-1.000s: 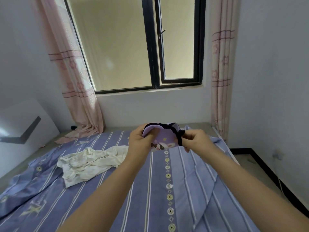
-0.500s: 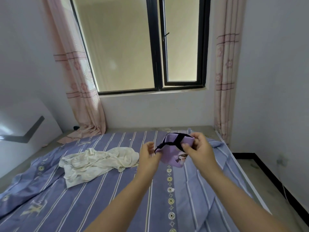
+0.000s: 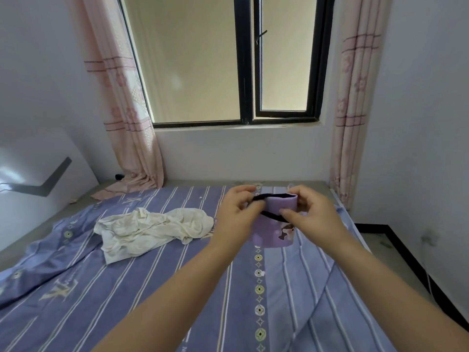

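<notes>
A small purple garment point(image 3: 276, 226) with black trim and a cartoon print hangs between my hands, above the far part of the bed. My left hand point(image 3: 237, 212) pinches its black-edged top at the left. My right hand point(image 3: 311, 215) pinches the black trim and the purple fabric at the right. The garment's lower part hangs free just above the striped sheet; part of it is hidden behind my left hand.
A crumpled cream garment point(image 3: 149, 228) lies on the blue striped bed sheet point(image 3: 152, 288) to the left. Beyond the bed are a black-framed window point(image 3: 246, 72), pink curtains point(image 3: 127, 110) on both sides, and a bare floor strip point(image 3: 396, 240) at the right.
Both hands have shifted right and lowered with the purple garment. It was bunched up between my hands; now it is drawn out, hanging longer with its print low at the right.
</notes>
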### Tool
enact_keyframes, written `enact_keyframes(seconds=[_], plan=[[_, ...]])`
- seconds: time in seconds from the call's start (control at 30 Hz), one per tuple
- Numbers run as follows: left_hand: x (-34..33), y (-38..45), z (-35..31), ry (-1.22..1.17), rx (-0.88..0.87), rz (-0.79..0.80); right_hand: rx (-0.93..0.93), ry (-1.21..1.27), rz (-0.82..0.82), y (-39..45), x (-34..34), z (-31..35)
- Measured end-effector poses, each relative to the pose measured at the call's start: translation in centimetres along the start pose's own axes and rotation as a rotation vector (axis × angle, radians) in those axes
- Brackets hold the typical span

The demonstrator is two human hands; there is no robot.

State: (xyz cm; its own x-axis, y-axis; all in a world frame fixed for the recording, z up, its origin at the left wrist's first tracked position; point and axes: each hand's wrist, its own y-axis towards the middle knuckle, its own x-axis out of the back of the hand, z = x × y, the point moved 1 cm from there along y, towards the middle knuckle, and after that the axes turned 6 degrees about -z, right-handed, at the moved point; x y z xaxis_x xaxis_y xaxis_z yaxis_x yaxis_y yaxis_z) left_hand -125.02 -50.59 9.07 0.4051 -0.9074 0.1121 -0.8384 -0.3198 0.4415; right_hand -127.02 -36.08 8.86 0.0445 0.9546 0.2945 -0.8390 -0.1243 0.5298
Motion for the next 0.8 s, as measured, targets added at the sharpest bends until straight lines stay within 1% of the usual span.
enact_keyframes(seconds=[0.07,0.13,0.2,0.23,0.27,0.3,0.33,0.43,0.47,0.5,0.57,0.6,0.67,0.73,0.8], plan=[[0.1,0.4,0.3,-0.178,0.192,-0.074,-0.082,0.131,-0.041,-0.2,0.4,-0.7],[0.2,0.6,0.9,-0.283,0.401,-0.048,-0.133,0.287,-0.082,-0.3,0.8,-1.2],[0.1,0.2,1.7,-0.386,0.642,0.026,-0.133,0.351,-0.13,-0.3,0.9,-1.5],[0.1,-0.1,2.1,-0.383,0.712,0.09,-0.132,0.371,-0.149,-0.3,0.9,-1.6],[0.0,-0.3,2.3,-0.336,0.728,0.165,-0.135,0.378,-0.154,-0.2,0.9,-1.6],[0.0,-0.4,2.4,-0.268,0.706,0.211,-0.143,0.372,-0.143,-0.1,0.8,-1.6],[0.1,-0.3,2.4,-0.207,0.65,0.215,-0.155,0.36,-0.126,0.0,0.8,-1.6],[0.9,0.2,2.1,-0.084,0.365,0.135,-0.193,0.342,-0.102,0.3,1.0,-1.8],[1.2,0.2,1.9,-0.046,0.268,0.166,-0.198,0.327,-0.077,0.2,0.9,-1.8],[1.4,0.2,1.7,0.012,0.188,0.231,-0.198,0.306,-0.038,0.1,0.7,-1.8],[1.6,-0.1,1.7,0.164,0.089,0.338,-0.206,0.27,0.033,-0.2,0.0,-2.0],[1.6,-0.2,1.8,0.219,0.061,0.331,-0.219,0.267,0.047,-0.4,-0.5,-2.1],[2.1,-0.4,2.2,0.217,0.075,0.24,-0.267,0.303,0.051,-0.7,-1.5,-2.3],[3.1,-0.7,2.8,0.172,0.128,0.142,-0.324,0.317,0.091,-0.8,-2.8,-2.5],[4.6,-1.0,3.3,0.118,0.212,0.032,-0.376,0.297,0.185,-1.1,-4.6,-2.4]])
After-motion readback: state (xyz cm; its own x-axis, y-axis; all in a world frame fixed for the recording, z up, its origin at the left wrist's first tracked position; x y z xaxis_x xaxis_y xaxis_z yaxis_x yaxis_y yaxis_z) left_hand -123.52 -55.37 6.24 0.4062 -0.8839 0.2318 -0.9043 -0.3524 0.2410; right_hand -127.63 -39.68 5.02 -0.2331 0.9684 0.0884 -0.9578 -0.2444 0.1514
